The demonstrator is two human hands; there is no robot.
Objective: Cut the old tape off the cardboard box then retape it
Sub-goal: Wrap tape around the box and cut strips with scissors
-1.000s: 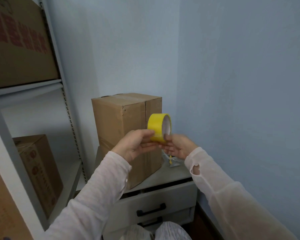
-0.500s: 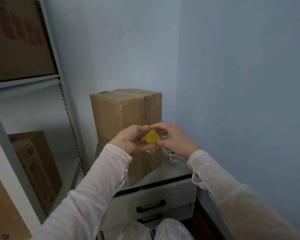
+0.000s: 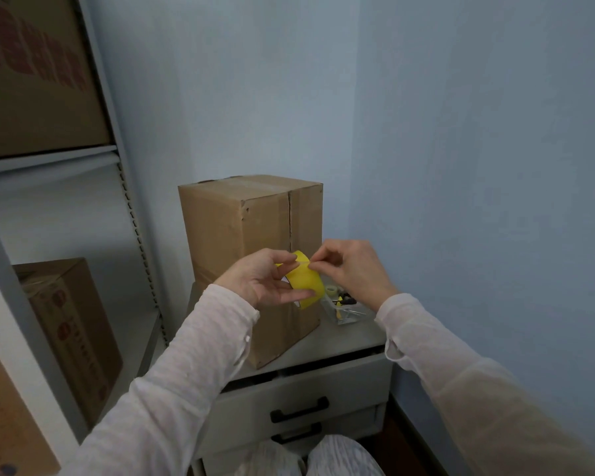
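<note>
Head view: both hands meet in front of the box (image 3: 241, 221), with a yellow tape roll (image 3: 304, 281) between them.

The left hand (image 3: 265, 280) holds the roll from its left side. Its thumb lies over the top of the roll and its fingers (image 3: 296, 296) curl beneath, so the roll sits tilted in a loose grip, broad yellow face turned toward the camera.

The right hand (image 3: 351, 266) is up at the roll's top edge. Its thumb and forefinger are pinched together right on that edge, and the other fingers are folded into the palm. Whether a loose end of tape is between the pinched tips cannot be told; the spot is too small.

The box stands upright on the left part of a grey cabinet (image 3: 344, 341), close to the blue wall behind. A dark vertical seam runs down its right face, and a paler strip crosses its top. The roll is held in the air just before the lower front of the box, not resting on anything.

A small clear tray (image 3: 346, 309) of odds and ends sits on the cabinet top right of the box, under the right wrist. The top drawer (image 3: 299, 389) stands a little ajar. A metal rack (image 3: 131, 214) at the left carries more cartons (image 3: 66, 331).
</note>
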